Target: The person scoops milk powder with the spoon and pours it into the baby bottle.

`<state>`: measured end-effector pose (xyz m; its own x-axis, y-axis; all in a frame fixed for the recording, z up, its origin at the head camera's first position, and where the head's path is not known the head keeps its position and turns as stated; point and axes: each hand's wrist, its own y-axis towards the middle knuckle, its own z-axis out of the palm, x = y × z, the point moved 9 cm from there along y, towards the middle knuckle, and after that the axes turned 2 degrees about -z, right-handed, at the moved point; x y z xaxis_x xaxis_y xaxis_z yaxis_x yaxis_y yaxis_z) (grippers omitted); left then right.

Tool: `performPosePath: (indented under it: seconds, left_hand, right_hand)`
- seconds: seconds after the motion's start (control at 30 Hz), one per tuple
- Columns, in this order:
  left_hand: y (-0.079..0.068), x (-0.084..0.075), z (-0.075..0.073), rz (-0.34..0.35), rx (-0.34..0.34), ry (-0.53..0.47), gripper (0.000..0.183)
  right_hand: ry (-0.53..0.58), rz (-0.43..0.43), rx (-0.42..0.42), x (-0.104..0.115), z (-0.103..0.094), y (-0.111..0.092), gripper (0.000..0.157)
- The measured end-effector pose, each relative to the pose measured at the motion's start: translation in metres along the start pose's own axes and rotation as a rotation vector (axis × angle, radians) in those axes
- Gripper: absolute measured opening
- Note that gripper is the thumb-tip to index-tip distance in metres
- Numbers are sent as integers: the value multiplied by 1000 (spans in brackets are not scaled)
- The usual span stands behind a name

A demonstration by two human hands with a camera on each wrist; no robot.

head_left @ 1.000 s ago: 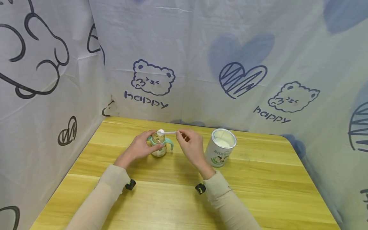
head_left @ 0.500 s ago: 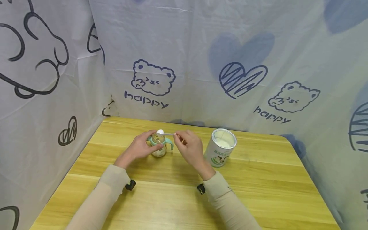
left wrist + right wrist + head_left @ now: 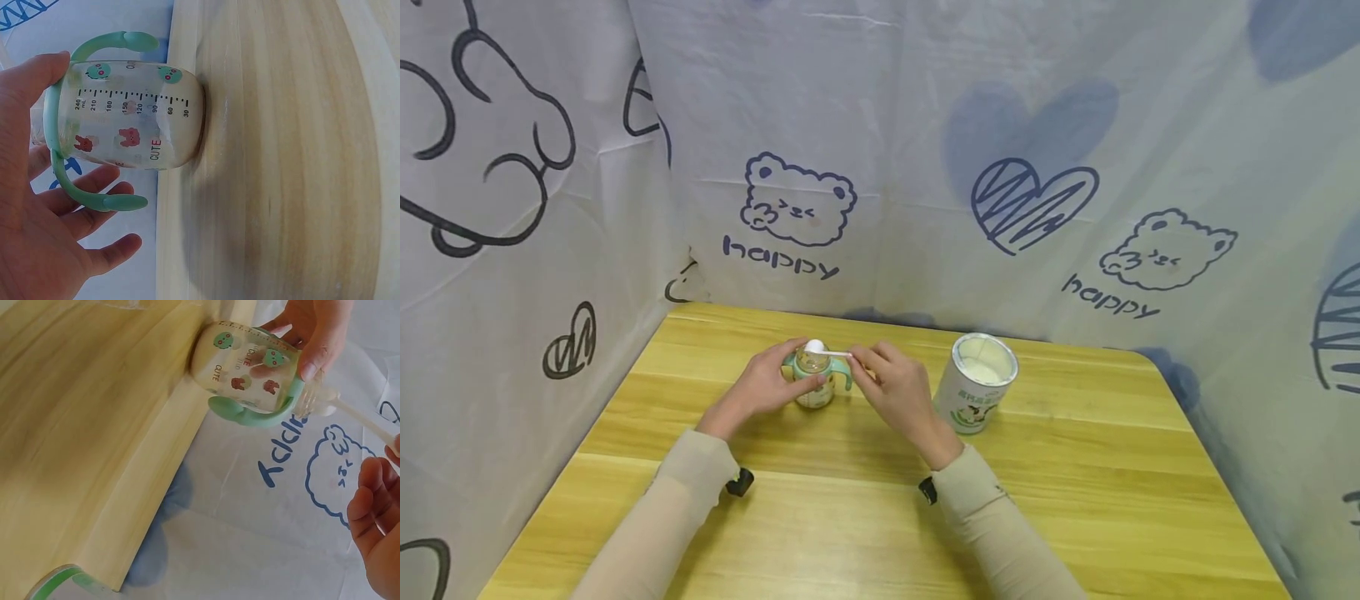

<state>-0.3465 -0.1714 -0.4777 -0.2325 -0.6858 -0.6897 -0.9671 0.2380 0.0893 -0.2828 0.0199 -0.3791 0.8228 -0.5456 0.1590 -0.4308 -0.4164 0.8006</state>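
Note:
My left hand (image 3: pixel 766 382) grips a clear baby bottle (image 3: pixel 815 397) round its neck, thumb on the near side. The bottle stands upright on the table, uncapped, with two mint-green handles (image 3: pixel 103 201). Pale contents (image 3: pixel 182 134) fill its lower part in the left wrist view. A small white scoop (image 3: pixel 815 346) sits at the bottle's mouth, its bowl appearing white on top. Thumb and fingertips of my right hand (image 3: pixel 897 390) pinch the end of the scoop's thin handle (image 3: pixel 365 420). Whether the bowl touches the rim, I cannot tell.
An open white milk powder can (image 3: pixel 967 406) stands right of my right forearm, with pale powder (image 3: pixel 981 372) inside. The wooden table (image 3: pixel 1090 467) meets a printed cloth (image 3: pixel 910 242) hanging behind it, and another cloth (image 3: pixel 617 233) hangs on the left.
My right hand has shifted slightly left and down, bringing the scoop a little further over the bottle's mouth. The left hand and the bottle have stayed in place.

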Motion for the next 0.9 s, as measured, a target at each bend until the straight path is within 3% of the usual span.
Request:
performPosePath:
  seconds: [0.43, 0.9]
  left_hand:
    - [-1, -1, 0, -1, 3, -13, 85]
    - [-1, 0, -1, -13, 10, -4, 89]
  right_hand:
    - [-149, -145, 50, 10, 2, -3, 24]
    - [-224, -207, 71, 13, 1, -6, 24]
